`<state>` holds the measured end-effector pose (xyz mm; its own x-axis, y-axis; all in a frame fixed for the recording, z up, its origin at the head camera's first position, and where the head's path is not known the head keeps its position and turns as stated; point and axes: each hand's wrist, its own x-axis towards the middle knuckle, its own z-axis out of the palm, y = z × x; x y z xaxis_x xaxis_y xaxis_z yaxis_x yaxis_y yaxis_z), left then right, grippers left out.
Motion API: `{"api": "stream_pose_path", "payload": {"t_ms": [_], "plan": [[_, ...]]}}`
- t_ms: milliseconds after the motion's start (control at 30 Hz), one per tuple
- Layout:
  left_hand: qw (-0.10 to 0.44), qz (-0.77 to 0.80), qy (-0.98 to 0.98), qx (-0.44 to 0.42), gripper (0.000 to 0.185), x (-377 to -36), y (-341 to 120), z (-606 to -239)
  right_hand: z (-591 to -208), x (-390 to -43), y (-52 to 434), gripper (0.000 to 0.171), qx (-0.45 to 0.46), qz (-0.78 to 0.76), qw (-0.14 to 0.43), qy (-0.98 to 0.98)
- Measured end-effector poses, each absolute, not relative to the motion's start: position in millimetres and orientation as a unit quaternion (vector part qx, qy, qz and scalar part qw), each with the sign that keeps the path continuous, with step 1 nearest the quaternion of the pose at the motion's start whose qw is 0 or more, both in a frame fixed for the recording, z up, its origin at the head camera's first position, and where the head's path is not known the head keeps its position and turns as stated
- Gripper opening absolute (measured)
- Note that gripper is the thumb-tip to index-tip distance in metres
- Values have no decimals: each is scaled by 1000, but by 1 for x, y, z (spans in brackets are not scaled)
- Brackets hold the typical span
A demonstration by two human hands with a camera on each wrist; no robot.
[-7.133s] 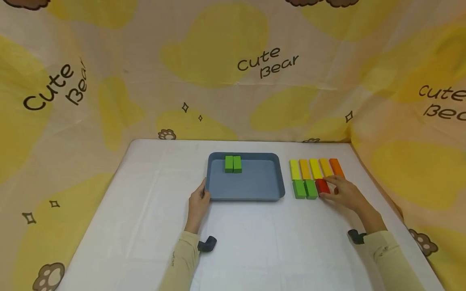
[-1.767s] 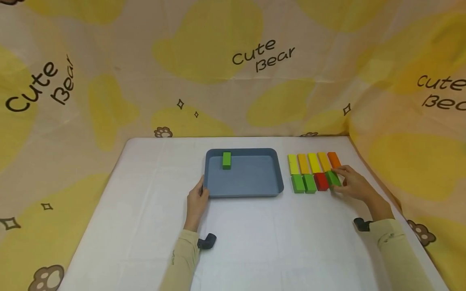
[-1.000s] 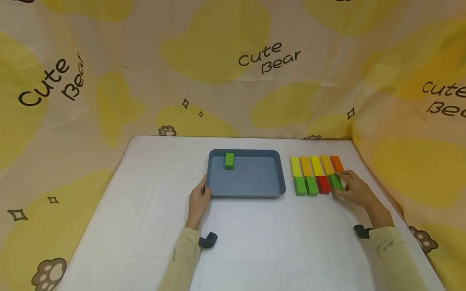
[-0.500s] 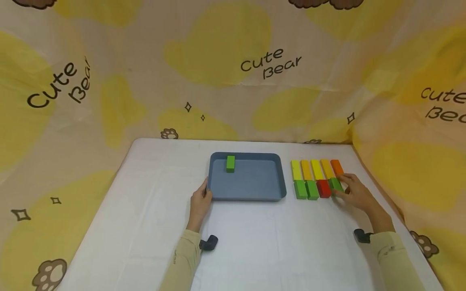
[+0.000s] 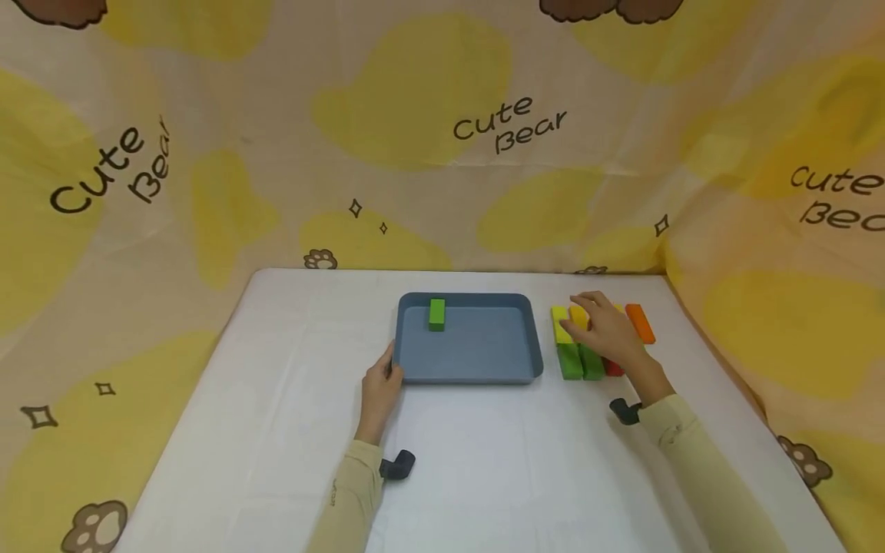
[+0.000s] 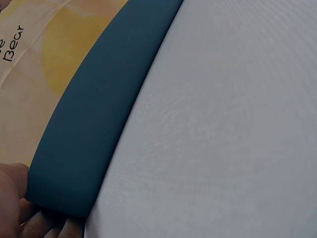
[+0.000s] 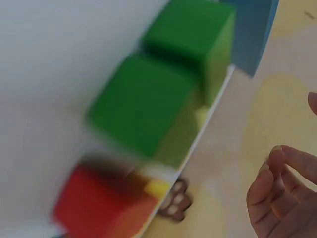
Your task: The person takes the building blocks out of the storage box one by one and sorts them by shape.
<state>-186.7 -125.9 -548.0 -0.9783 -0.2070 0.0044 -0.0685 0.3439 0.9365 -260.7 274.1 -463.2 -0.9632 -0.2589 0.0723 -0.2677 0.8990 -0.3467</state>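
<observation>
My left hand (image 5: 380,388) grips the left side of a blue-grey tray (image 5: 477,349), its thumb at the rim and fingers curled beneath the tray's corner (image 6: 64,183) in the left wrist view. One green block (image 5: 437,316) stands inside the tray near its back left. Above the blocks on the right hovers my right hand (image 5: 611,336), nothing between its parted thumb and fingers. Under it, two green blocks (image 5: 570,362) and a red block (image 5: 613,369) form the front row. The green block at that row's right end is mostly hidden by my hand.
The back row holds a pale yellow block (image 5: 558,326), an amber block (image 5: 577,316) and an orange block (image 5: 641,324), with others partly covered by my hand. A patterned cloth (image 5: 415,100) walls the white table (image 5: 477,461) at back and sides.
One of the tray's two green blocks has moved to the front row's right end, beside the red block. My right hand has since released it and moved left; my left hand stays on the tray.
</observation>
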Motion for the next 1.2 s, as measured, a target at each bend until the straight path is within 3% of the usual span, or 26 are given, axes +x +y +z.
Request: {"api": "stream_pose_path", "payload": {"t_ms": [333, 600, 900, 1200], "plan": [[71, -570, -816, 69, 52, -190, -124, -548, -440, -292, 173, 70, 192, 162, 1, -968], [76, -563, -819, 79, 51, -186, -125, -546, -451, -308, 109, 65, 225, 161, -26, -961], [75, -568, -815, 83, 52, -187, -127, -546, -461, -317, 61, 66, 224, 139, -62, -963], [72, -569, -815, 84, 52, -185, -125, -544, -468, -320, 44, 59, 206, 119, -99, -966]]}}
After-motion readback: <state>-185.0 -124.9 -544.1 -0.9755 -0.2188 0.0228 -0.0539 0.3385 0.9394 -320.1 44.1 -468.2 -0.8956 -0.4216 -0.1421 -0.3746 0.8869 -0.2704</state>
